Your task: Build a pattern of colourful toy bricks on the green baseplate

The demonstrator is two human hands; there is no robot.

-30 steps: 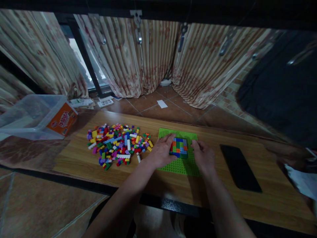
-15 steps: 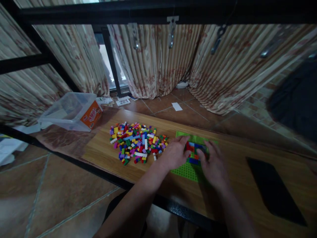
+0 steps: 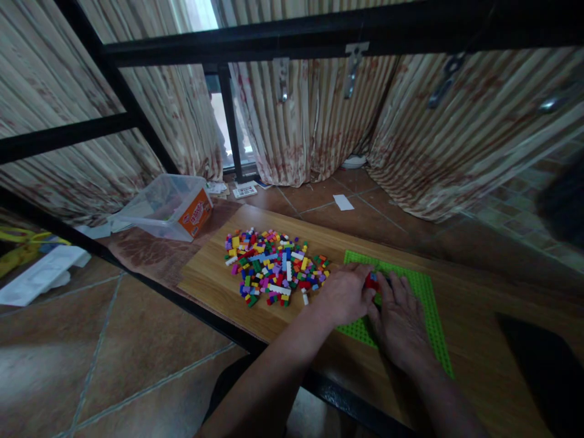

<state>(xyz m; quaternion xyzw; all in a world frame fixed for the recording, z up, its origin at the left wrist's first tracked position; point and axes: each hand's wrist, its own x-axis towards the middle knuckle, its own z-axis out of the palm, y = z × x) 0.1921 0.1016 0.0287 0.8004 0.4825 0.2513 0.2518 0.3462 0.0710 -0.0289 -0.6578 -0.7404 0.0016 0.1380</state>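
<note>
A bright green studded baseplate lies on the wooden tabletop. Over it, my left hand has its fingers curled against the left side of a small build of toy building bricks. My right hand is on the other side, its fingers laid across the build and its thumb near the left hand. Only a bit of red and blue shows between the hands; the rest is covered. Whether the build is pressed onto the plate or lifted off it, I cannot tell.
Left of the plate spreads a pile of loose coloured bricks. A clear plastic box with an orange label stands at the table's far left. A dark flat object lies at the right. A black metal bar crosses above.
The view has swung left, so things appear further right. My hands have drawn closer together and now cover most of the brick build, which showed plainly between them before.
</note>
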